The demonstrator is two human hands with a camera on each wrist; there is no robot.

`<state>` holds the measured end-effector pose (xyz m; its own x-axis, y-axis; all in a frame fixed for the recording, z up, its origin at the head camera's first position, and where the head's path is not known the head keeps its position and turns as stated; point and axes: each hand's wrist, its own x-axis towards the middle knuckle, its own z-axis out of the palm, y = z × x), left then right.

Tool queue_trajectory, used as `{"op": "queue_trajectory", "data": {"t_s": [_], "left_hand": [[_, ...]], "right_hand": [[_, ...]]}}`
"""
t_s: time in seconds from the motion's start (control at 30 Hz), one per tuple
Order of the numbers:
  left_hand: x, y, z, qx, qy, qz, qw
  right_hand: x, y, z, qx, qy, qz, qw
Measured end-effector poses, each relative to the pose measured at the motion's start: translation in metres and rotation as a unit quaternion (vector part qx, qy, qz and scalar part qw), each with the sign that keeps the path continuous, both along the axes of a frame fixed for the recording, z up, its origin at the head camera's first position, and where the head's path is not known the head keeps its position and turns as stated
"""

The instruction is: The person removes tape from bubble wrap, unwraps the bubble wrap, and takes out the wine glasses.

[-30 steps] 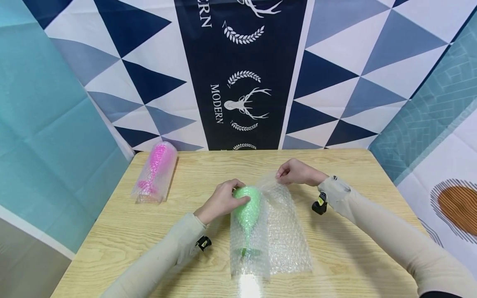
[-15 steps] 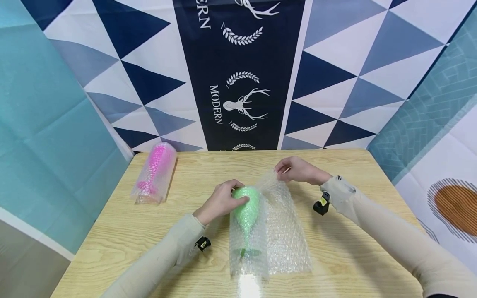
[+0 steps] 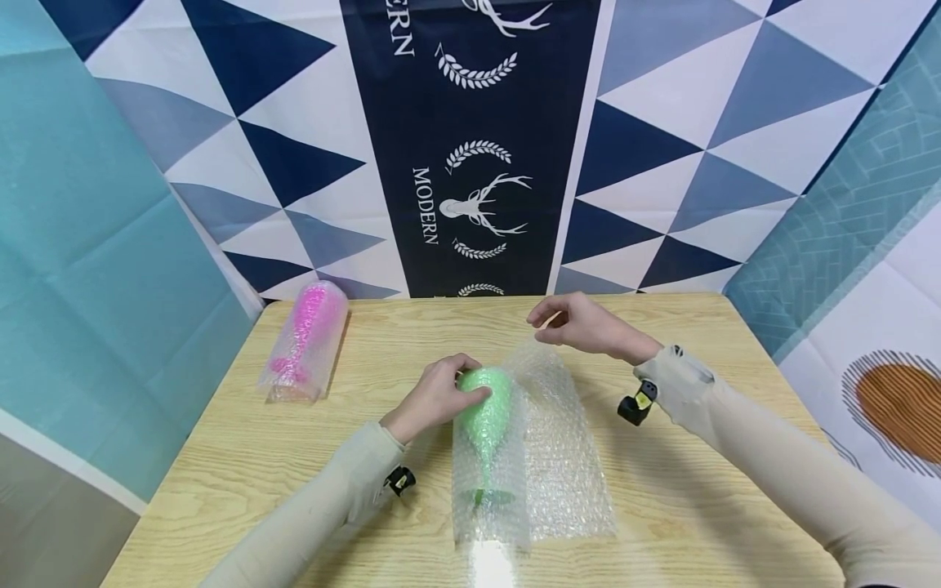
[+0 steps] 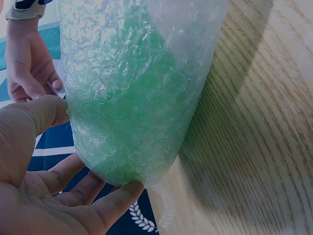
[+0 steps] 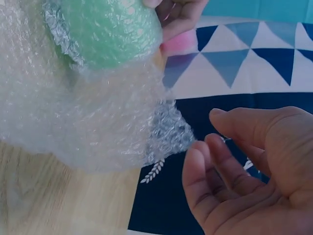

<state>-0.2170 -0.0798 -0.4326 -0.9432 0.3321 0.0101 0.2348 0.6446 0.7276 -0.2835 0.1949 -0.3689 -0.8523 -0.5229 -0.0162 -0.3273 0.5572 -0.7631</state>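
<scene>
A green wine glass [image 3: 488,420] lies on the table, its bowl toward the far side, rolled in clear bubble wrap [image 3: 569,465]. The loose part of the wrap spreads to the right of the glass. My left hand [image 3: 439,392] holds the wrapped bowl at its far end, thumb on one side and fingers round the rim, as the left wrist view shows. My right hand [image 3: 581,325] hovers just beyond the far corner of the loose wrap, thumb and fingers parted. In the right wrist view, the fingertips [image 5: 194,152] of that hand are close to the wrap's corner [image 5: 183,137].
A pink glass [image 3: 303,335] wrapped in bubble wrap lies at the back left of the wooden table [image 3: 397,327]. Patterned cloth [image 3: 470,147] hangs behind the table's far edge, with more cloth on both sides.
My right hand has let go of the bubble wrap's far corner and risen slightly away. The corner has dropped a little. My left hand stays on the wrapped wine glass.
</scene>
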Motion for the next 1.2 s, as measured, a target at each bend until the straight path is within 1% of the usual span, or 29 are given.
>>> {"op": "queue_trajectory", "data": {"t_s": [0.1, 0.2, 0.3, 0.37, 0.6, 0.73, 0.83, 0.9, 0.97, 1.03, 1.2], "left_hand": [[0.0, 0.0, 0.0, 0.0, 0.0, 0.0, 1.0], [0.0, 0.0, 0.001, 0.0, -0.002, 0.0, 1.0], [0.0, 0.0, 0.001, 0.0, -0.006, 0.0, 1.0], [-0.001, 0.0, 0.001, 0.002, -0.007, -0.002, 1.0], [-0.002, 0.0, 0.0, 0.004, -0.009, -0.005, 0.9999], [-0.001, -0.001, 0.0, 0.007, -0.013, -0.004, 0.9999], [0.0, -0.002, 0.0, 0.012, -0.017, -0.003, 0.9998], [0.0, -0.002, 0.0, 0.014, -0.02, -0.001, 0.9997], [0.0, -0.003, 0.0, 0.015, -0.02, 0.0, 0.9997], [0.0, -0.003, -0.001, 0.015, -0.02, 0.001, 0.9997], [0.0, -0.005, -0.001, 0.018, -0.019, 0.0, 0.9997]], "right_hand": [[0.003, -0.003, 0.001, -0.001, 0.012, 0.008, 1.0], [0.005, -0.004, -0.003, 0.008, 0.025, 0.029, 0.999], [0.007, -0.004, -0.013, 0.023, 0.042, 0.055, 0.997], [0.009, -0.003, -0.02, 0.032, 0.048, 0.065, 0.996], [0.02, -0.005, -0.044, 0.071, 0.04, 0.07, 0.994], [0.025, -0.007, -0.057, 0.103, 0.059, 0.089, 0.989], [0.028, -0.009, -0.063, 0.137, 0.081, 0.11, 0.981], [0.031, -0.011, -0.066, 0.164, 0.086, 0.117, 0.976], [0.033, -0.011, -0.069, 0.185, 0.086, 0.12, 0.972], [0.035, -0.012, -0.071, 0.197, 0.077, 0.122, 0.97], [0.038, -0.015, -0.075, 0.196, 0.025, 0.112, 0.974]]}}
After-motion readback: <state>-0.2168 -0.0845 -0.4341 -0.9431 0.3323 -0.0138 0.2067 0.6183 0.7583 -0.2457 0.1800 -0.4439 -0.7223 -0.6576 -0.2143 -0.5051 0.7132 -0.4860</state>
